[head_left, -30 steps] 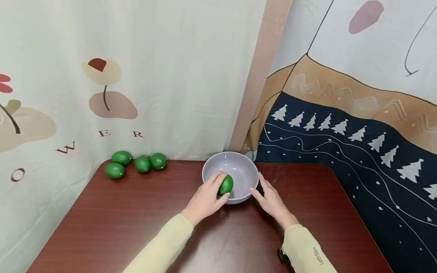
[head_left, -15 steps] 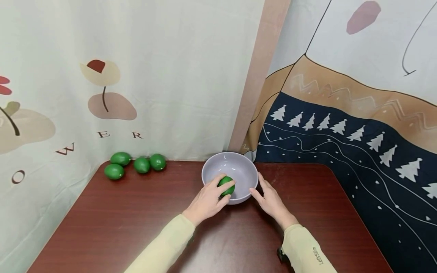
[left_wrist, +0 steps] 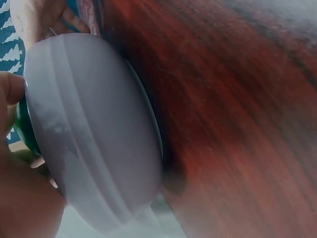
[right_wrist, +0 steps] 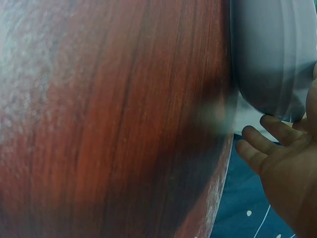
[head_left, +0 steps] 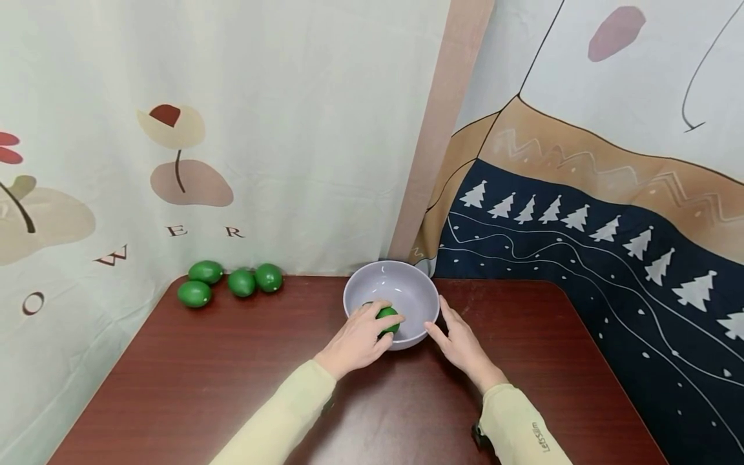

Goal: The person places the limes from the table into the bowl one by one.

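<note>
A green lime (head_left: 388, 320) is low inside the lilac bowl (head_left: 415, 290), near its front wall. My left hand (head_left: 356, 339) reaches over the front left rim and grips this lime, covering much of it. In the left wrist view, part of the lime (left_wrist: 26, 130) shows between the fingers and the bowl's outer wall (left_wrist: 99, 124). At the bowl's right side my right hand (head_left: 465, 345) rests with its fingers nearly straight along the outside and its thumb at the front rim. The right wrist view shows spread fingers of the right hand (right_wrist: 292, 163) by the bowl (right_wrist: 267, 54).
Several green limes (head_left: 194, 294) lie in a group at the back left corner of the reddish-brown table (head_left: 232, 361). Printed curtains (head_left: 314, 142) hang directly behind the back edge, with a dark blue tree-patterned part at the right.
My left hand has shifted slightly right and down, and the lime sits lower in the bowl with more of it covered by the fingers. The right hand has stayed still.
</note>
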Demonstrator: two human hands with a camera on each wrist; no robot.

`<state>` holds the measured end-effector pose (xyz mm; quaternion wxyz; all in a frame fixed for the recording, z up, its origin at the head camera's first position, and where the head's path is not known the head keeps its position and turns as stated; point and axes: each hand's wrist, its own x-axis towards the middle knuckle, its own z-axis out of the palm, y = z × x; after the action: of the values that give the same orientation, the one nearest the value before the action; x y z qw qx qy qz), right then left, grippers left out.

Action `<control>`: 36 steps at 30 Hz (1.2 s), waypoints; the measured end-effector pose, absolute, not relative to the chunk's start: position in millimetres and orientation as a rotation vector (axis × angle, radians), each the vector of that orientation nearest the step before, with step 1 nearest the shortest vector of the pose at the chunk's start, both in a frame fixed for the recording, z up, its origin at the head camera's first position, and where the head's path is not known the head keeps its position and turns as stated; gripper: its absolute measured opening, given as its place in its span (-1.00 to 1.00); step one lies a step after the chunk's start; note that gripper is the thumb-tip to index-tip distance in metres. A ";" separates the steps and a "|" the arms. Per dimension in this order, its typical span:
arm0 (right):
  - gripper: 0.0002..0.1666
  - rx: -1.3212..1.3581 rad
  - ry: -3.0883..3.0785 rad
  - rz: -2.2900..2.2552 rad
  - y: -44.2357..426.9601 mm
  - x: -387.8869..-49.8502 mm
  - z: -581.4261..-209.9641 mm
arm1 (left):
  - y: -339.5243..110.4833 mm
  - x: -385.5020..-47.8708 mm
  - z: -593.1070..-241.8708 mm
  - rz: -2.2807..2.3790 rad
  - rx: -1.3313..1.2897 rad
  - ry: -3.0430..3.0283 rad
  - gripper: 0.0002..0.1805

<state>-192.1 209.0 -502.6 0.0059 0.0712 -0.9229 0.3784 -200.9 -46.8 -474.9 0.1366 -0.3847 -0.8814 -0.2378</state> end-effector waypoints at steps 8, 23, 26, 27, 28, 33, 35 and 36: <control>-0.07 0.237 -2.876 1.174 209.1 -191.7 -503.7 | -41.6 -201.8 -471.9 -0.603 -1.165 -2.534 -0.63; -0.07 0.230 -2.886 1.200 209.2 -192.2 -503.6 | -38.8 -203.4 -471.6 -0.516 -1.179 -2.628 -0.63; -0.07 0.225 -2.890 1.191 209.3 -192.4 -503.9 | -38.7 -202.9 -470.5 -0.517 -1.179 -2.643 -0.64; -0.07 0.225 -2.890 1.191 209.3 -192.5 -503.9 | -38.8 -202.5 -470.1 -0.523 -1.178 -2.648 -0.64; -0.07 0.224 -2.890 1.192 209.3 -192.6 -503.9 | -38.7 -202.3 -469.8 -0.525 -1.176 -2.652 -0.64; -0.07 0.218 -2.896 1.194 209.3 -192.9 -504.4 | -38.9 -201.0 -470.7 -0.526 -1.158 -2.646 -0.65; -0.07 0.210 -2.902 1.194 209.6 -193.0 -504.8 | -38.9 -200.8 -472.2 -0.517 -1.153 -2.627 -0.66; -0.06 0.209 -2.905 1.191 209.7 -193.0 -505.1 | -38.9 -201.0 -473.1 -0.507 -1.151 -2.613 -0.67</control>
<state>-193.0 209.7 -505.1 -0.0024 0.0664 -0.9233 0.3784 -201.0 -38.9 -473.1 0.1204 -0.3941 -0.8945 -0.1736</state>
